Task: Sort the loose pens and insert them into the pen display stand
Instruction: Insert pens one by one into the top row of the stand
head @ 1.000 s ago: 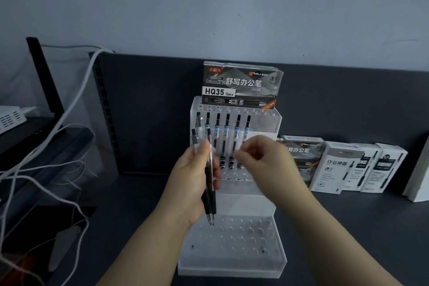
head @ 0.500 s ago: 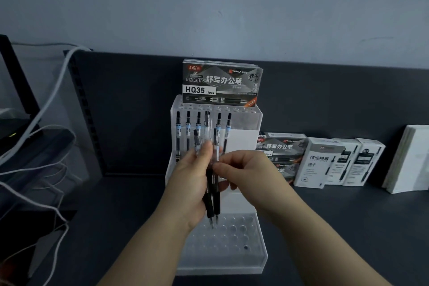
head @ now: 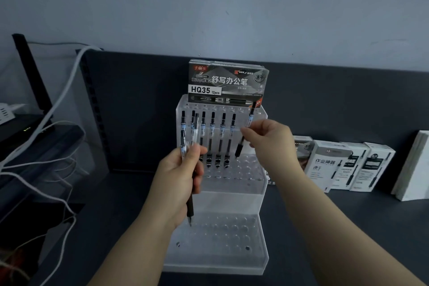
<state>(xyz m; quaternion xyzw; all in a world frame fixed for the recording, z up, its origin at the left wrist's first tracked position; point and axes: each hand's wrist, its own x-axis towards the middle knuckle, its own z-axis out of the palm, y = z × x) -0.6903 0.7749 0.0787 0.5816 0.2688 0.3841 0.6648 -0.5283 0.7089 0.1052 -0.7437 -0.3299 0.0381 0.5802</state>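
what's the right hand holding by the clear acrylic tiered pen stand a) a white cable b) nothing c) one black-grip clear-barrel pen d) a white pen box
c: the right hand pinches one black-grip clear-barrel pen, tilted tip-down at the top tier of the clear acrylic tiered pen stand; the left hand grips spare pens.

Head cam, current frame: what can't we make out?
All head view.
1. Pen count in left hand: fingers and blur cover the pen bundle; at least two.
2. Lower ends of leftmost standing pens: behind that hand.
3. Whether the single pen in right hand touches a hole of the display stand: unclear.
4. Dark box label: right wrist covers it.
5. White stack: cut by right edge.
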